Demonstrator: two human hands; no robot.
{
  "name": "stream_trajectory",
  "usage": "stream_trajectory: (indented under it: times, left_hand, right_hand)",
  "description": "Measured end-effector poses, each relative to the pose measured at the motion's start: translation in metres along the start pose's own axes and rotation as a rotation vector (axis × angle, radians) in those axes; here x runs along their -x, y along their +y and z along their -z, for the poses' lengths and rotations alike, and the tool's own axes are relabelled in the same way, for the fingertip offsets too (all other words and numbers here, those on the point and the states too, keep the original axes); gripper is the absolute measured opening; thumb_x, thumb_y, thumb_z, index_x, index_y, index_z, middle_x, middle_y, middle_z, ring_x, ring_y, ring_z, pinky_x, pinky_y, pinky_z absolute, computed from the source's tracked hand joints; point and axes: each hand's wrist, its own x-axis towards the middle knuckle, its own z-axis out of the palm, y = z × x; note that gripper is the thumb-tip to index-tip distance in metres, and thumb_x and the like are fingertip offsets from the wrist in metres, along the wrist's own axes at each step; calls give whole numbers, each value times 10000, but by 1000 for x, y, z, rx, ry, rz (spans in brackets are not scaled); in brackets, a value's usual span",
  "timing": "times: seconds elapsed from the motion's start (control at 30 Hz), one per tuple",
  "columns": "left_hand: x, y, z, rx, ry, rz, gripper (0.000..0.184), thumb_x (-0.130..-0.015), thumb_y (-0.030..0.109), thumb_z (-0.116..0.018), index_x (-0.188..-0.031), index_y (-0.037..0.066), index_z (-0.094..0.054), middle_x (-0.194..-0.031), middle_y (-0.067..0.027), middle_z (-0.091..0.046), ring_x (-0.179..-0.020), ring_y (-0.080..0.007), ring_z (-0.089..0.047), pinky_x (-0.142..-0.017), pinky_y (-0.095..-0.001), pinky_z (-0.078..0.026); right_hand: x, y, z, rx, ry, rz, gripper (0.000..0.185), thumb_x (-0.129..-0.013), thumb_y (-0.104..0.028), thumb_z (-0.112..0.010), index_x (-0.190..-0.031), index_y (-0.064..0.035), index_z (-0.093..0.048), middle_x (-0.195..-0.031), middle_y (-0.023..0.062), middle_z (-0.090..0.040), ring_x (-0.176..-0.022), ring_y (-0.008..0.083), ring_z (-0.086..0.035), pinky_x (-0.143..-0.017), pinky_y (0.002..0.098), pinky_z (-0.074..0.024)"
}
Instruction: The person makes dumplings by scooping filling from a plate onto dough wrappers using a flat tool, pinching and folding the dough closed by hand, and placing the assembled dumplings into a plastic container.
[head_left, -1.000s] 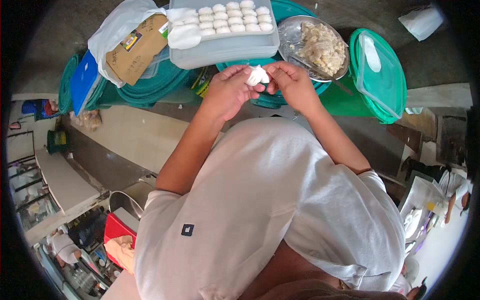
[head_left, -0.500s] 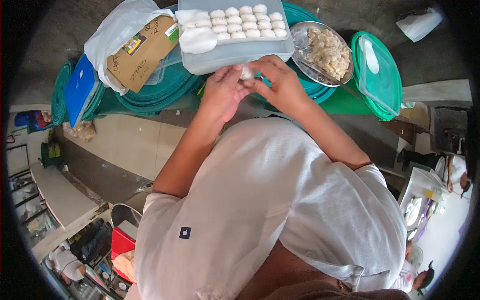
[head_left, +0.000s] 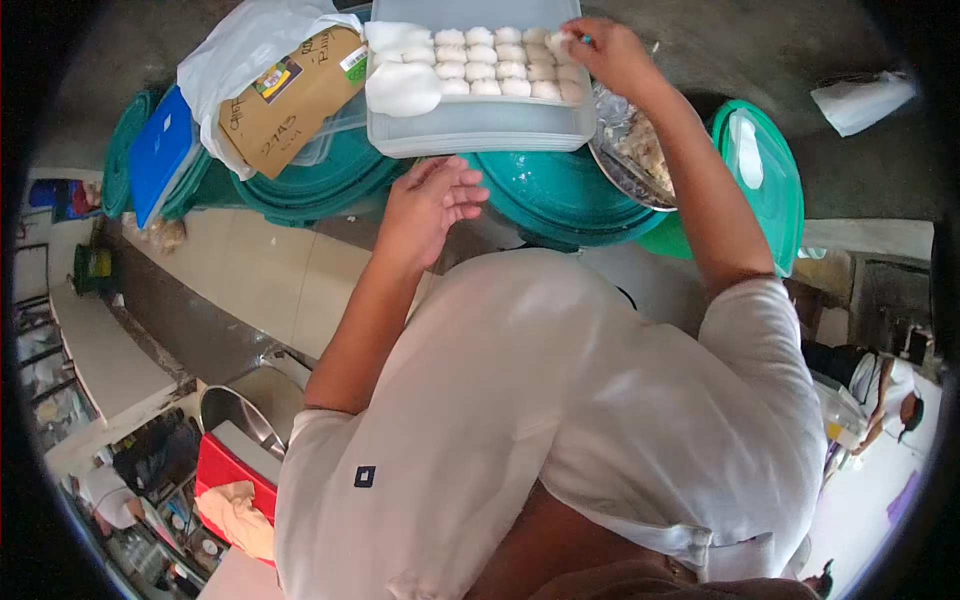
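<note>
White pleated dumplings (head_left: 482, 71) sit in rows inside a clear plastic tray (head_left: 480, 135). My right hand (head_left: 612, 58) reaches to the tray's far right corner, fingers pinched on a dumpling (head_left: 557, 42) at the end of the rows. My left hand (head_left: 430, 205) hovers in front of the tray's near edge, fingers loosely bent and apart, holding nothing. Round white wrappers (head_left: 405, 88) are stacked at the tray's left side. Partly behind my right forearm is a metal bowl (head_left: 655, 195) of pale, chunky filling (head_left: 642, 150).
Green lidded tubs (head_left: 560, 195) support the tray and bowl. On the left are a cardboard box (head_left: 285, 105) in a white plastic bag and a blue lid (head_left: 168, 150). A green lid (head_left: 775, 200) stands at right, and a crumpled white bag (head_left: 862, 102) lies beyond.
My right hand has moved from beside my left hand to the tray's far right corner, taking the dumpling along. My left hand has let go of it and dropped slightly.
</note>
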Motion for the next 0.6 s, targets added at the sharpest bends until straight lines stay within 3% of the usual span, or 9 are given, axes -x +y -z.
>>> stream_trajectory:
  times: [0.07,0.1,0.27,0.5,0.6]
  left_hand:
    - [2,-6,-4,-35,63,40,264,-927,206,-608,-1094,2,-587,-990,-131,-673,-854,-230,-673,-708,-345,-534]
    - [3,-9,-6,-34,75,37,264,-927,206,-608,-1094,2,-587,-990,-131,-673,-854,-230,-673,-708,-345,-534]
    - [7,-27,-11,-9,156,76,242,-924,223,-628,-1056,20,-616,-940,-102,-695,-801,-217,-684,-688,-348,-547]
    - [8,-45,-19,70,188,85,204,-929,218,-624,-1015,34,-644,-904,-91,-704,-765,-199,-685,-665,-332,-550]
    - [8,-49,-24,36,200,94,210,-926,227,-630,-1013,36,-645,-907,-90,-703,-765,-198,-683,-665,-329,-547]
  right_hand:
    - [-30,20,2,180,102,167,284,-845,-219,-561,-1049,-67,-687,-1057,198,-673,-972,396,-638,-846,466,-504]
    - [-41,23,5,172,97,174,284,-845,-219,-561,-1049,-67,-687,-1057,198,-673,-972,396,-638,-846,466,-504]
    - [-76,49,-7,492,-269,68,284,-852,-213,-551,-1048,-57,-684,-1077,193,-673,-985,380,-639,-846,466,-495]
    - [-91,72,-6,420,-468,197,350,-834,-265,-541,-1077,-55,-680,-1089,217,-664,-990,394,-632,-861,456,-494]
    - [-79,56,2,333,-425,83,374,-831,-266,-536,-1106,-54,-675,-1102,213,-663,-999,401,-627,-884,447,-491]
